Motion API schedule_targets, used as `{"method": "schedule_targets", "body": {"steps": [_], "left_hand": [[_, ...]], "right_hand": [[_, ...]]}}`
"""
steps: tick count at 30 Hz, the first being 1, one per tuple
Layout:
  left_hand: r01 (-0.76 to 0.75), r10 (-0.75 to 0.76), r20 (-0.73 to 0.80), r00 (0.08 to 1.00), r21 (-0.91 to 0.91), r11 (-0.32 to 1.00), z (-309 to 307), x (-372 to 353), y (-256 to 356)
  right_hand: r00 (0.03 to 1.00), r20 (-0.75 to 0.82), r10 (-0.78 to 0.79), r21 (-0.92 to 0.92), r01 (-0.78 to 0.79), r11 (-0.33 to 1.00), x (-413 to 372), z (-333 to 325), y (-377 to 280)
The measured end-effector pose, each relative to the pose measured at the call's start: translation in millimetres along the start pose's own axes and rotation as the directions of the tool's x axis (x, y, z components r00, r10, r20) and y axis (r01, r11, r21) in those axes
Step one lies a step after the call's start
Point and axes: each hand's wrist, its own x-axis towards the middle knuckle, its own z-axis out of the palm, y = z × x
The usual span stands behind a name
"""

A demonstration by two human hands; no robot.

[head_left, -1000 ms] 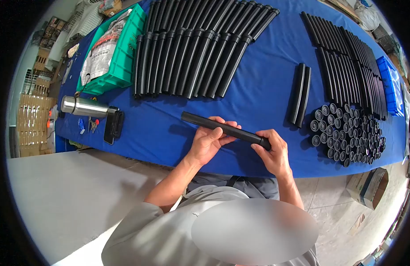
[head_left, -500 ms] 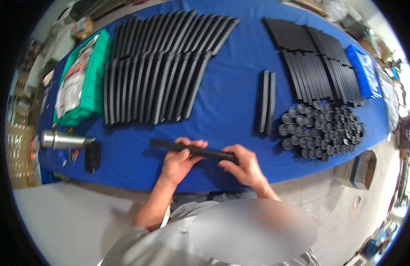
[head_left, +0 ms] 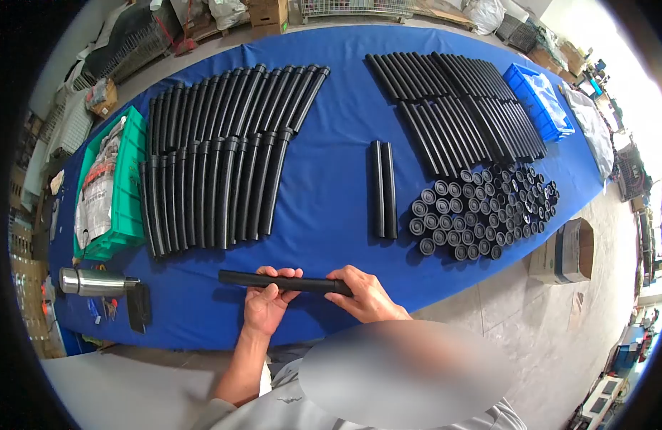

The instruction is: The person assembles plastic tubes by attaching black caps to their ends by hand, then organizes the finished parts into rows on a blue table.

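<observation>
Blue cloth is spread over the desk, near whose front edge a black tube is held level — gripped around its middle by the left hand, its right end clasped by the right hand. Round black caps are clustered to the right, below rows of tubes.

Single head-worn camera, wide and round-edged, faces forward and steeply down from above the wearer; both hands appear close, low in view, the blue surface beyond.
</observation>
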Motion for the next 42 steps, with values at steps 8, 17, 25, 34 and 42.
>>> {"method": "schedule_targets", "body": {"steps": [8,17,25,34,42], "left_hand": [[0.069,-0.066,0.030,0.997,-0.100,0.993,-8,5,1],[0.051,-0.046,0.053,0.998,-0.085,0.995,-9,3,0],[0.083,-0.084,-0.003,0.996,-0.120,0.989,3,3,4],[0.075,-0.072,0.048,0.996,-0.081,0.994,-6,4,0],[0.109,-0.101,0.065,0.993,-0.132,0.985,-9,4,2]], "right_hand": [[0.989,-0.122,-0.085,0.022,0.088,0.996,-8,14,-9],[0.983,0.001,0.185,0.195,-0.181,0.964,-9,14,-9],[0.953,-0.193,-0.233,-0.154,0.205,0.967,-9,28,-10],[0.861,0.194,0.470,0.431,-0.505,0.748,-8,14,-23],[0.961,0.023,0.275,0.294,-0.270,0.917,-13,18,-23]]}}
